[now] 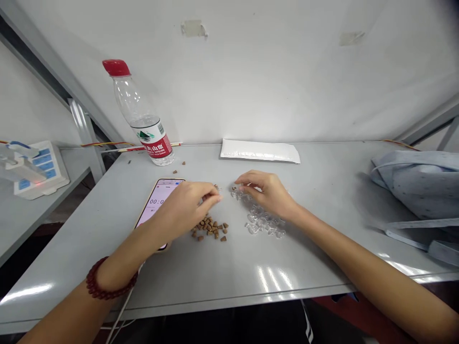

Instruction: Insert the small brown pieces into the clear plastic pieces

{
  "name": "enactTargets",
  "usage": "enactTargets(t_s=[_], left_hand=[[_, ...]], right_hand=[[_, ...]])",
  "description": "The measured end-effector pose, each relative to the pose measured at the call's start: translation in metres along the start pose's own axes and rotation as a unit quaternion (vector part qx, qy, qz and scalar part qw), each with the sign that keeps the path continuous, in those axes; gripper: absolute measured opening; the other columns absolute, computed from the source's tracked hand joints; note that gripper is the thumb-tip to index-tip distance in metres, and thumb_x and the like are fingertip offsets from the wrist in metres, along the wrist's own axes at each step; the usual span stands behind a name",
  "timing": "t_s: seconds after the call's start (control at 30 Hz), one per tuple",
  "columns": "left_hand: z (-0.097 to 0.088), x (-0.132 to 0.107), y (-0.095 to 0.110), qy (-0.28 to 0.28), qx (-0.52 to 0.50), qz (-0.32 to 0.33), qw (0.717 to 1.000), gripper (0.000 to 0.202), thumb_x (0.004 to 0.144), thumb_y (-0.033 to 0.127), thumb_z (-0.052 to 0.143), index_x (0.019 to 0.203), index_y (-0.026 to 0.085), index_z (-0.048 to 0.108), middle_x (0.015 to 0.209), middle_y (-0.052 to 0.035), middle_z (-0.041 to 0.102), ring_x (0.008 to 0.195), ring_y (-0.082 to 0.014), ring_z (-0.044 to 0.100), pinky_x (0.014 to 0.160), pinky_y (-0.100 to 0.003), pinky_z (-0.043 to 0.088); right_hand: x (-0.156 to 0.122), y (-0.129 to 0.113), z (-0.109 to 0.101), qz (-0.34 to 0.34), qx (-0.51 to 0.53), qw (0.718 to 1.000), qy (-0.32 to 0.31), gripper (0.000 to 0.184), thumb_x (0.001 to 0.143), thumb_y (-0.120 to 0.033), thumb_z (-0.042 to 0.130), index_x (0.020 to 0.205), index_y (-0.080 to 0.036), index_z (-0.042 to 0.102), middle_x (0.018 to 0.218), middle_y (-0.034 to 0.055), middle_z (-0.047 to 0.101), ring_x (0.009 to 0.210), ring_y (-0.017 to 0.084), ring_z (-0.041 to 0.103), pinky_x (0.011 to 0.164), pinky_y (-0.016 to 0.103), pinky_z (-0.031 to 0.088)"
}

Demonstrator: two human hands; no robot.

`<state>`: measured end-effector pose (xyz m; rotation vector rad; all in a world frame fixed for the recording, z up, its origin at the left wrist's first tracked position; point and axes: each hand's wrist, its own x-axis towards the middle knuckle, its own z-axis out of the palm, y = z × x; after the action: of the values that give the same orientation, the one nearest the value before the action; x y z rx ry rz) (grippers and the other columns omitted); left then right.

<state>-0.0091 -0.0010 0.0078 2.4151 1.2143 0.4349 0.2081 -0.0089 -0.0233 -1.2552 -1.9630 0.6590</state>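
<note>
My left hand (191, 203) hovers over the near-left part of a loose pile of brown kibble pieces (211, 228), thumb and fingers pinched together. Whatever lies between those fingertips is too small or hidden to name. Fingers curled, my right hand (267, 191) has its tips at a small clear plastic piece (234, 189) with a brown bit in it. Below that hand spreads a heap of small clear plastic pieces (263, 220), partly covered by it. Just behind the left fingertips, another clear piece with a brown bit (216, 187) shows in part.
A phone (156, 203) showing a timer lies under my left forearm. Behind it stands a red-capped water bottle (148, 119); two kibble bits (175, 171) lie nearby. A white padded packet (260, 151) rests by the wall. Right: light blue fabric (419, 186). Left: a power strip (43, 169).
</note>
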Motion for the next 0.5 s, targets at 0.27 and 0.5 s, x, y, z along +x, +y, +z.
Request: enactTargets(t_s=[0.27, 0.5], left_hand=[[-0.003, -0.002, -0.016, -0.086, 0.058, 0.016, 0.995, 0.022, 0.087, 0.027, 0.047, 0.093, 0.022, 0.068, 0.098, -0.003, 0.069, 0.095, -0.0224, 0.06, 0.08, -0.032, 0.044], [-0.005, -0.005, -0.015, -0.143, 0.041, -0.031, 0.988, 0.023, 0.085, 0.026, 0.045, 0.072, 0.023, 0.064, 0.063, 0.0004, 0.067, 0.059, -0.0182, 0.06, 0.053, -0.028, 0.037]], right_hand=[[-0.002, 0.004, -0.006, -0.076, -0.09, 0.992, -0.054, 0.03, 0.089, -0.012, 0.047, 0.112, -0.019, 0.064, 0.11, 0.0075, 0.066, 0.097, 0.018, 0.061, 0.085, 0.036, 0.048], [-0.003, 0.005, -0.012, -0.059, -0.121, 0.985, -0.107, 0.022, 0.087, -0.019, 0.056, 0.106, -0.017, 0.067, 0.103, 0.0095, 0.064, 0.097, 0.021, 0.058, 0.083, 0.038, 0.049]])
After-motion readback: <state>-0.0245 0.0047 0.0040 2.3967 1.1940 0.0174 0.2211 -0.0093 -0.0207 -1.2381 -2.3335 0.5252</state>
